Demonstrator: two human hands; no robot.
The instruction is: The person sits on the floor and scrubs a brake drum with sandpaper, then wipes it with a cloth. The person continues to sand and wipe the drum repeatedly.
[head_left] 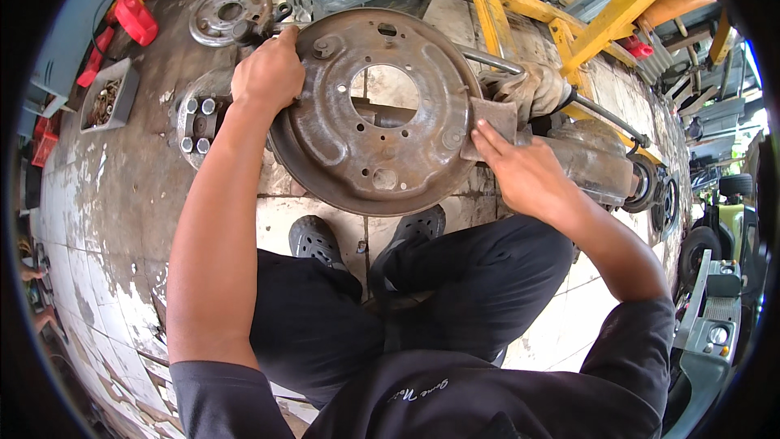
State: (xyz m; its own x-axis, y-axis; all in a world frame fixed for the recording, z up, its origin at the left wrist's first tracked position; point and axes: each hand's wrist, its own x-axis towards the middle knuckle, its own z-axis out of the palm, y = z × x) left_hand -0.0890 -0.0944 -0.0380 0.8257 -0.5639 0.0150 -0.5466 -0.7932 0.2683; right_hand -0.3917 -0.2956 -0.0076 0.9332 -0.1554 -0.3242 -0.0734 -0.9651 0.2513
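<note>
One curled left hand [268, 71] at disc [382, 154]; flat-fingered right hand [526, 172] on pad [496, 110]

My left hand [270, 71] curls into a grip, forearm [223, 228] nearly straight behind it; to its right, my right hand [526, 169] lies flatter, fingers [491, 140] extended, elbow [642, 276] bent.

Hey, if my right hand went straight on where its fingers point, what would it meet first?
Likely the round plate, at its right edge, just past the brown pad under your right hand; exact depth is unclear.
</note>
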